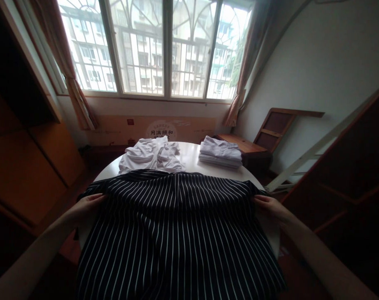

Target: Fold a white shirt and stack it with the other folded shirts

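Observation:
A black garment with thin white stripes (183,229) is spread across the round white table (189,152) and hangs down over its near edge. Its exact kind does not show. At its left edge, my left hand (89,203) pinches the cloth between thumb and fingers. My right hand (268,205) grips the opposite edge at about the same height. Between the hands the cloth is stretched wide, with soft folds running down the middle. Just beyond its far edge lies a loose, crumpled heap of white clothing (150,153).
A neat stack of folded white clothes (219,153) sits at the table's far right. Behind it are a low wooden cabinet (242,143) and a tilted wooden frame (272,129). An orange-brown cupboard (26,175) stands left. A barred window (167,50) is ahead.

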### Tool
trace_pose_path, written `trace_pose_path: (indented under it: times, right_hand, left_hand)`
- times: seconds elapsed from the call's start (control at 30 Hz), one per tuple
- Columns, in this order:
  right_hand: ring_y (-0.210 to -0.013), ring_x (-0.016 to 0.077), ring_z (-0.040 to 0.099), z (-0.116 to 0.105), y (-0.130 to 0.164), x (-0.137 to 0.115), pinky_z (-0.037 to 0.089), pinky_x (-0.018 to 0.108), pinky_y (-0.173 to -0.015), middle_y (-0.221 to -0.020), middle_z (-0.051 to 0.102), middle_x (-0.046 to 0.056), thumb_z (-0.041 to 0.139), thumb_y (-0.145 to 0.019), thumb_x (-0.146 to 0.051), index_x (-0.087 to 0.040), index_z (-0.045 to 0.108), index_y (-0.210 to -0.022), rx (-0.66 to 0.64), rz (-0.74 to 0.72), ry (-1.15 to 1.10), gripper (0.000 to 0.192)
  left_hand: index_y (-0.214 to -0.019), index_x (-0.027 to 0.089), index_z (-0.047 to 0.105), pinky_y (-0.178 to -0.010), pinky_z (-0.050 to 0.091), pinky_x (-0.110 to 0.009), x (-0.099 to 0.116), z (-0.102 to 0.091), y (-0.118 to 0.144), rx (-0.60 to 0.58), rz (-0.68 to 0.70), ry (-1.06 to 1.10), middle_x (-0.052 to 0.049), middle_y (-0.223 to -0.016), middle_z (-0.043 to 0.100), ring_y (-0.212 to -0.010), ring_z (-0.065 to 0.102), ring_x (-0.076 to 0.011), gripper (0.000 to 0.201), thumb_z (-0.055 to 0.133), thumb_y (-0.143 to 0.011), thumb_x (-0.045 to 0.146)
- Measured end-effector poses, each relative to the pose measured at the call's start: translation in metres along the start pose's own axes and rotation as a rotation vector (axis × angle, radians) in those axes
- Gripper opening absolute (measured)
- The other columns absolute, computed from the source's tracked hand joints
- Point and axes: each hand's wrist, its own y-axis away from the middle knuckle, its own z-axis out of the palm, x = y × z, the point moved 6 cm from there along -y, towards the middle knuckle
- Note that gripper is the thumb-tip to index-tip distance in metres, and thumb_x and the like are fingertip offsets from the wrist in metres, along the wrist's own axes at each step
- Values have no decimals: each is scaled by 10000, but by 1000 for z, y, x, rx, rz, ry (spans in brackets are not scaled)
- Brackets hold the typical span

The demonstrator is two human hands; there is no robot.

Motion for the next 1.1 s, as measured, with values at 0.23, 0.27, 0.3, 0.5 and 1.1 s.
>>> trace_pose_path:
  times: [0.23,0.27,0.3,0.5,1.1]
  right_hand:
    - [-586,192,653,-2,5,-6,556,278,-539,-639,684,18,707,-624,-165,-221,666,-694,42,-67,58,99]
    - [-594,193,653,0,6,-7,555,278,-543,-650,686,22,706,-626,-179,-220,666,-694,36,-66,66,89]
    - [-601,188,653,2,7,-8,552,269,-544,-668,688,26,712,-620,-191,-216,668,-695,32,-60,74,90]
    - [-522,150,617,0,9,-4,500,214,-463,-604,668,12,792,-470,-196,-161,662,-619,113,-77,178,201]
    - [-692,159,653,-12,6,-4,541,230,-635,-780,694,9,757,-548,-233,-215,652,-813,-70,-49,-22,286]
  left_hand:
    - [-822,123,668,-555,516,-199,6,0,-1,33,64,-11,-37,-646,688,-602,641,-160,341,785,-504,161]
    - [-808,123,667,-551,516,-199,5,1,-2,25,62,-26,-41,-655,689,-599,641,-160,323,784,-511,177]
    - [-794,124,666,-554,518,-205,4,2,-2,10,54,-45,-45,-667,691,-602,641,-165,305,780,-522,199]
    - [-752,110,671,-582,528,-235,-1,3,-3,12,5,-130,-46,-634,688,-612,646,-196,308,793,-472,155]
    - [-802,121,623,-534,535,-226,6,0,-1,40,52,-72,-33,-682,690,-572,643,-165,458,825,-409,241]
